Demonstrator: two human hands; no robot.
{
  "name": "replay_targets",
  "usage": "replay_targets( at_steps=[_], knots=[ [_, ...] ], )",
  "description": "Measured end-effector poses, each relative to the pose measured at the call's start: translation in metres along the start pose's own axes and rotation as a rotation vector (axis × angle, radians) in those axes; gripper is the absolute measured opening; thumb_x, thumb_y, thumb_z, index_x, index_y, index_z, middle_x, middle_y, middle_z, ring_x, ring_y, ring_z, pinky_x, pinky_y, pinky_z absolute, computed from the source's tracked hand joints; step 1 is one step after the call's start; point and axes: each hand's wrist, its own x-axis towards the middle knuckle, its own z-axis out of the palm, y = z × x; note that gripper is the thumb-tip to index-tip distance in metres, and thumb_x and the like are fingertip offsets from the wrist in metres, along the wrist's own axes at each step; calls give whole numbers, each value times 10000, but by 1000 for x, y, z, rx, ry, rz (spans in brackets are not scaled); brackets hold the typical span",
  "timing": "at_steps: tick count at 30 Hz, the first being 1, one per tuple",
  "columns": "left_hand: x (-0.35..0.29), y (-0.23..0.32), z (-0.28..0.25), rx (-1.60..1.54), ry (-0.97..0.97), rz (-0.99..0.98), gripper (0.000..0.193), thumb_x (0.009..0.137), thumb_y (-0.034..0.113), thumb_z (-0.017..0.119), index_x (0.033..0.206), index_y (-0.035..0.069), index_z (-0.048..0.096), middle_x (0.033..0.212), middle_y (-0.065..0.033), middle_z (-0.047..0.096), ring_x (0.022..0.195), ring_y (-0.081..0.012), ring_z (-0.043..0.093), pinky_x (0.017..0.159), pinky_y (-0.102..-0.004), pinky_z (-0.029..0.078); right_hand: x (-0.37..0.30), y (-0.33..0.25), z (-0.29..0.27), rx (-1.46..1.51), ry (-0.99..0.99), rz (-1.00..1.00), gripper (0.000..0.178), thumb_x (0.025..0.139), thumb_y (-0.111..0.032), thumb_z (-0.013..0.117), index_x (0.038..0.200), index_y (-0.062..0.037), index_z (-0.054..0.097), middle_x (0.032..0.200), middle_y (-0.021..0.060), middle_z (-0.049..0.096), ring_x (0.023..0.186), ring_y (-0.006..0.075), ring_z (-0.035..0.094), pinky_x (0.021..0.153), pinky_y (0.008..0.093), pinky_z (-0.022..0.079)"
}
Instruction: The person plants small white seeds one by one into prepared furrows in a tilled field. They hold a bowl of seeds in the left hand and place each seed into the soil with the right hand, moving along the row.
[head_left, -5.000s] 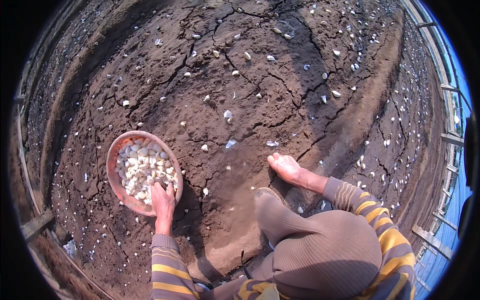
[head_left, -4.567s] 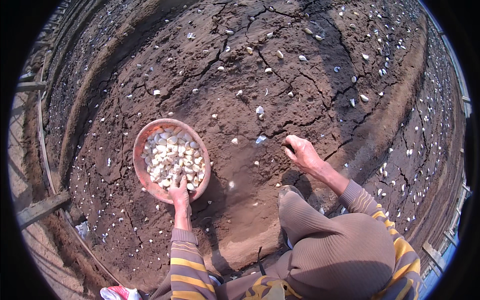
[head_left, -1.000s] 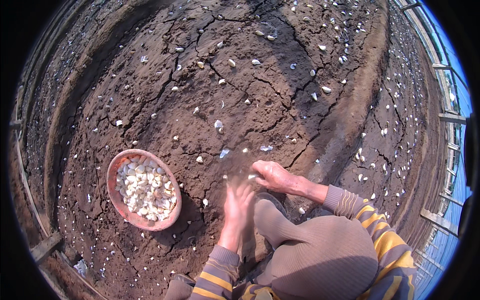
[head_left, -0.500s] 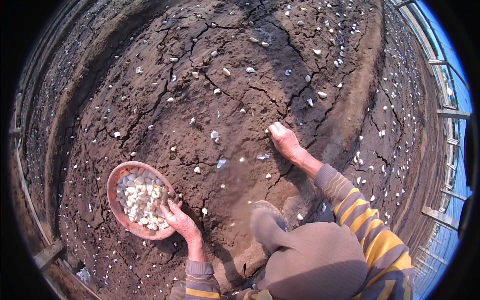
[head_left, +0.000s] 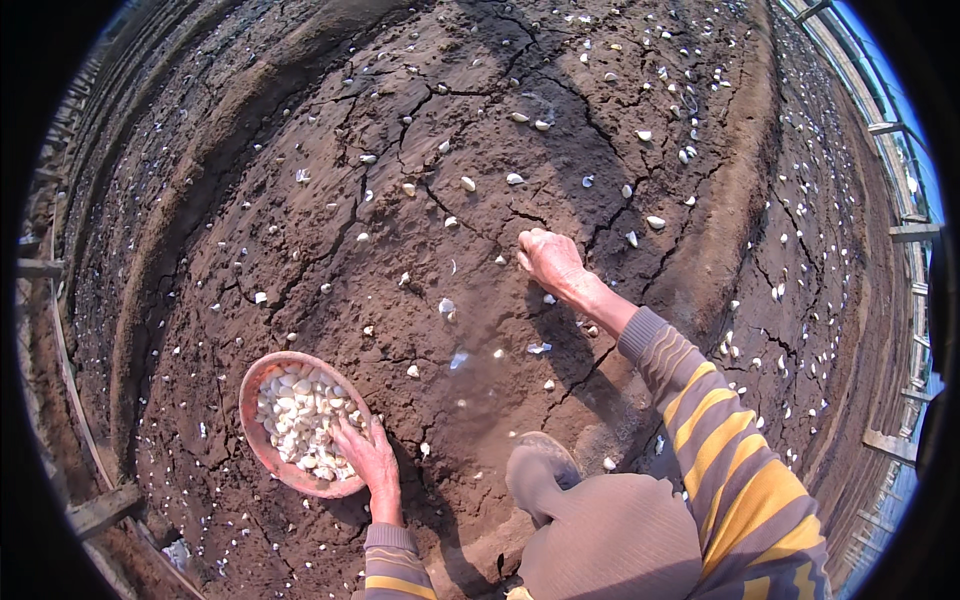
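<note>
My left hand [head_left: 368,462] is at the right side of a reddish bowl [head_left: 252,432] full of pale garlic cloves [head_left: 298,405]. Its thumb lies over the rim and its fingers reach in among the cloves, where their tips are hidden. Out over the soil bed, my right hand [head_left: 552,258] has its fingers pinched together close to the ground. Whatever those fingertips hold is too small to make out. One garlic clove [head_left: 500,260] lies just left of them, and another clove [head_left: 549,298] sits in the soil below the hand.
Cracked brown soil [head_left: 300,230] spreads all round, dotted with several cloves and bits of papery skin [head_left: 459,359]. Furrows run along both sides. My knee [head_left: 620,530] is at the bottom. A wooden frame [head_left: 890,447] edges the far right, and a wooden stake [head_left: 103,508] the lower left.
My right hand has left a clove in the soil and moved a little farther away and left. My left fingers have slid deeper among the cloves. The view has shifted slightly.
</note>
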Motion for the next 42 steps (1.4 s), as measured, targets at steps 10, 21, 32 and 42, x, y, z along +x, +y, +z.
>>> replay_targets(
  at_steps=[10, 21, 32, 42],
  knots=[
    [2, 14, -8, 274, -169, 94, 632, 894, 176, 634, 1406, -29, 325, 1426, -385, 276, 1332, -532, 291, 1094, -540, 304, 146, 3, 40, 137, 50, 202, 234, 872, -172, 639, 1056, -41, 578, 1064, 226, 571, 985, 423, 607, 829, 489, 512],
    [7, 20, -12, 345, -247, 43, 656, 884, 168, 636, 1406, -58, 311, 1437, -389, 268, 1340, -525, 296, 1117, -530, 283, 144, 28, 42, 107, 0, -87, 192, 843, -68, 572, 1032, -42, 552, 1053, 223, 572, 970, 409, 620, 807, 497, 520],
    [10, 26, -7, 332, -209, 88, 646, 892, 183, 634, 1398, -60, 315, 1437, -397, 261, 1333, -512, 315, 1109, -524, 292, 152, 74, 43, 501, 211, 288, 192, 835, -144, 672, 957, 0, 638, 911, 227, 683, 891, 392, 661, 790, 451, 521],
    [8, 22, -7, 342, -208, 99, 627, 907, 206, 630, 1387, -56, 323, 1429, -400, 270, 1323, -516, 320, 1108, -528, 289, 158, 58, 58, -107, 124, -11, 124, 822, -39, 584, 945, -36, 584, 980, 177, 565, 915, 354, 628, 766, 447, 540]
  ],
)
